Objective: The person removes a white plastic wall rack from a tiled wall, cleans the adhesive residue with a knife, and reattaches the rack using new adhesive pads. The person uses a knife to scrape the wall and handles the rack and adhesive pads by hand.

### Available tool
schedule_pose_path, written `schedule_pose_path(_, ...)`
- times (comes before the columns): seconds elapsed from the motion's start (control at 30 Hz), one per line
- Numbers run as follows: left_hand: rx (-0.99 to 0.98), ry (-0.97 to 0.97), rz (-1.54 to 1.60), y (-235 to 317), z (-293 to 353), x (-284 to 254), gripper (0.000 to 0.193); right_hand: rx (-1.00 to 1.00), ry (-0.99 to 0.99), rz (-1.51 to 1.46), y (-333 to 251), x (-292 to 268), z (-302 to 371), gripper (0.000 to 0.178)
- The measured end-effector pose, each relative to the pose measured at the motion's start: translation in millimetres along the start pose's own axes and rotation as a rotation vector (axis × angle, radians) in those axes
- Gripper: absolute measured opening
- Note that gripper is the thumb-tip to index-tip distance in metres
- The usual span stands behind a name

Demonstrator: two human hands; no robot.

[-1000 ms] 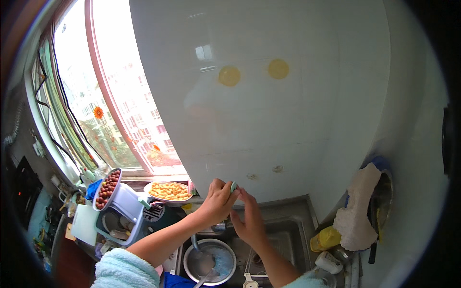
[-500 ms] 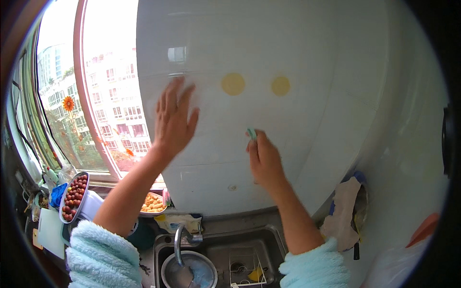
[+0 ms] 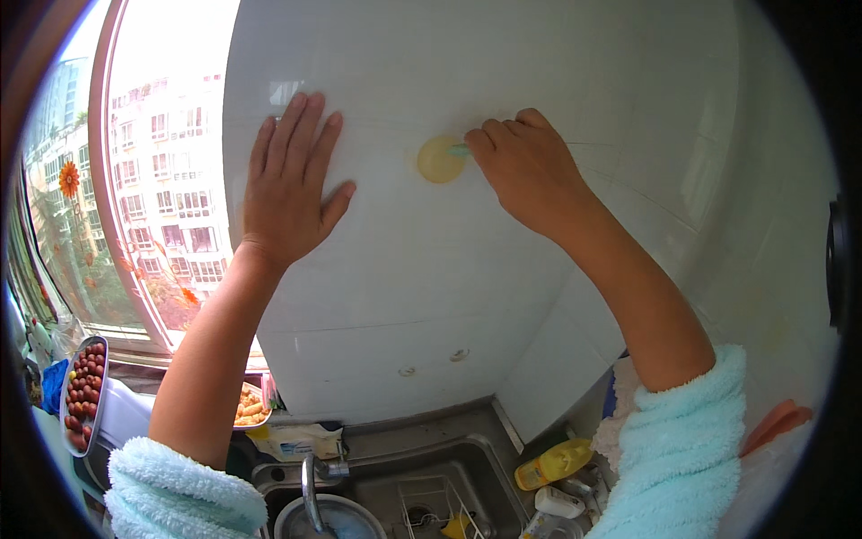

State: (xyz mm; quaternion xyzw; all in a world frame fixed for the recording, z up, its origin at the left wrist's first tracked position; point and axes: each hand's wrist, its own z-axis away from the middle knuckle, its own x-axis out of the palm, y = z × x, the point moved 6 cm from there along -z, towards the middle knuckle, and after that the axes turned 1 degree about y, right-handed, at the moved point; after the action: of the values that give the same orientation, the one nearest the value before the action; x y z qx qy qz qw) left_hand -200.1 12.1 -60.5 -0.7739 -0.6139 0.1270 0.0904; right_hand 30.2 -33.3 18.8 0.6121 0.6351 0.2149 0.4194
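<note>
On the white tiled wall (image 3: 395,260), my left hand (image 3: 292,184) lies flat with fingers stretched out. My right hand (image 3: 530,171) is closed around a small pale green object (image 3: 459,150). Only its tip shows, so its kind is unclear. That tip meets the right edge of a yellow round patch (image 3: 438,160) on the wall. Both fluffy light blue sleeves are pushed back to the forearms.
Below stands a metal sink (image 3: 489,476) with a faucet (image 3: 310,490), a basin (image 3: 355,516) and a wire rack. A yellow bottle (image 3: 557,463) stands right of it. A tray of dark red round fruit (image 3: 85,395) sits by the window (image 3: 166,180) at left.
My right hand has risen with the pale green object to the yellow patch. My left hand has settled flat on the wall. The view has shifted, and only one yellow patch shows now.
</note>
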Motion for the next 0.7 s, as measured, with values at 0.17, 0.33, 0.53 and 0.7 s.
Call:
schedule_pose_path(0.17,-0.007,0.019,0.027,0,1,-3,0.069,0.008,-0.174,0.094,-3,16,-12,0.014)
schedule_pose_path(0.33,0.005,0.025,0.019,0,1,-4,0.068,0.019,-0.21,0.128,0,25,-8,0.014)
schedule_pose_path(0.53,-0.004,0.036,0.04,-1,2,-3,0.067,0.338,-0.417,0.124,24,14,33,0.013)
schedule_pose_path(0.7,0.002,0.002,0.029,-1,1,-3,0.068,0.291,-0.413,-0.042,12,3,31,0.009)
